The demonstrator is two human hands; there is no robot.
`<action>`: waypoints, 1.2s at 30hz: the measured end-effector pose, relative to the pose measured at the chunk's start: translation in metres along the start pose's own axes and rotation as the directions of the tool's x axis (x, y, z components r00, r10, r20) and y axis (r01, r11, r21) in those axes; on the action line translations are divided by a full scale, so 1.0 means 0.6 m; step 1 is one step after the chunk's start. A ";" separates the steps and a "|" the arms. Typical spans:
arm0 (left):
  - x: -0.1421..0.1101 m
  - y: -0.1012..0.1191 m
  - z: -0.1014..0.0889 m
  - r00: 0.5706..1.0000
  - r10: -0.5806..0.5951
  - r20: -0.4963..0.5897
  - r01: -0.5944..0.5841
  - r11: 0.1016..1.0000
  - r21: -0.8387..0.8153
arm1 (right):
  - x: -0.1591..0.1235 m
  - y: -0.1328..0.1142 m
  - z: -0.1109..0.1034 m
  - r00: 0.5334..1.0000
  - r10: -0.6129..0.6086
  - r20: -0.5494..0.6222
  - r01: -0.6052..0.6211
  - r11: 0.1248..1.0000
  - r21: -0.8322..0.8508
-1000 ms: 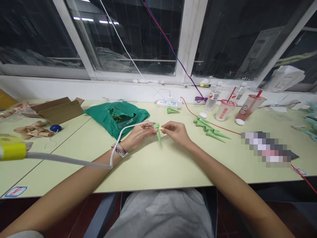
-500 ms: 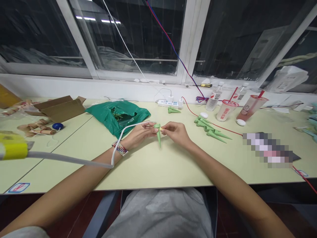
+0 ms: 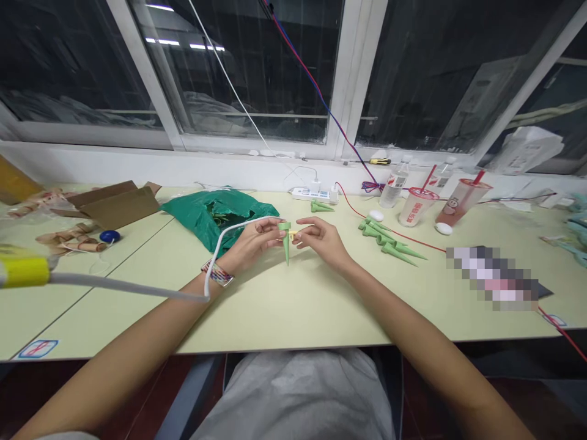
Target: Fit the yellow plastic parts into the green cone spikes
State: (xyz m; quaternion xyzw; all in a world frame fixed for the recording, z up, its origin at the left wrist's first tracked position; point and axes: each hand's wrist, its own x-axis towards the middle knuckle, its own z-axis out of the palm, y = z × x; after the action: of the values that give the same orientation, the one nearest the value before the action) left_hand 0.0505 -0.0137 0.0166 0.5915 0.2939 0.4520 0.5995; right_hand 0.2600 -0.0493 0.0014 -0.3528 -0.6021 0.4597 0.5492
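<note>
**Q:** What are the hands doing nearest the camera?

**A:** The left hand (image 3: 252,239) is gripping a green plastic spike (image 3: 286,249) by its wide top, holding it point-down above the pale green table (image 3: 293,311). The right hand (image 3: 323,238) is reaching in from the other side, its fingers curved and slightly parted, just beside a small yellow piece (image 3: 291,234) at the spike's top. I cannot tell whether it is gripping that piece.

**Q:** Why is the spike held like that?

**A:** It seems to be keeping the top raised and facing the right fingers, with the point clear of the table.

**Q:** How does the spike look?

**A:** It is a slim, tapering cone with a flared collar.

**Q:** What lies beyond?

**A:** A white cable (image 3: 220,244) is stretching toward the left hand. Matching green spikes (image 3: 389,244) are lying beyond the right hand, and a green plastic bag (image 3: 215,217) is sitting beyond the left.
</note>
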 end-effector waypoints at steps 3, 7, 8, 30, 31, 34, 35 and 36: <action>0.014 -0.004 -0.020 0.991 0.014 -0.135 -0.022 0.998 -0.058 | -0.007 0.016 -0.004 0.999 -0.040 -0.005 0.037 0.951 -0.307; 0.028 -0.015 -0.039 0.973 -0.018 -0.228 -0.011 0.992 -0.123 | -0.012 0.046 -0.005 0.954 -0.169 0.247 0.298 0.618 -0.728; 0.029 -0.017 -0.041 0.972 -0.023 -0.233 -0.008 0.992 -0.129 | -0.011 0.051 -0.002 0.935 -0.169 0.312 0.352 0.544 -0.762; 0.016 -0.029 -0.007 0.991 0.008 -0.135 -0.016 0.998 -0.060 | 0.004 0.070 0.031 0.969 -0.151 0.197 0.237 0.325 -0.915; 0.015 -0.028 -0.006 0.991 0.001 -0.137 -0.010 0.998 -0.065 | 0.003 0.070 0.030 0.971 -0.138 0.196 0.231 0.330 -0.915; 0.014 -0.026 -0.005 0.989 -0.024 -0.145 0.013 0.997 -0.075 | 0.002 0.070 0.026 0.972 -0.097 0.215 0.236 0.350 -0.906; 0.013 -0.025 -0.005 0.990 -0.026 -0.139 0.016 0.997 -0.077 | 0.001 0.070 0.023 0.971 -0.091 0.223 0.241 0.361 -0.901; 0.013 -0.025 -0.005 0.991 -0.027 -0.129 0.017 0.997 -0.076 | -0.001 0.069 0.018 0.970 -0.088 0.228 0.245 0.372 -0.896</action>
State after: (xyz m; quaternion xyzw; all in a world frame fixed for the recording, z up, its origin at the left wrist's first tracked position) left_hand 0.0542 -0.0038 0.0027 0.5349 0.3217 0.4934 0.6058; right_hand 0.2459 -0.0382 -0.0373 -0.5005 -0.8249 0.0170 0.2622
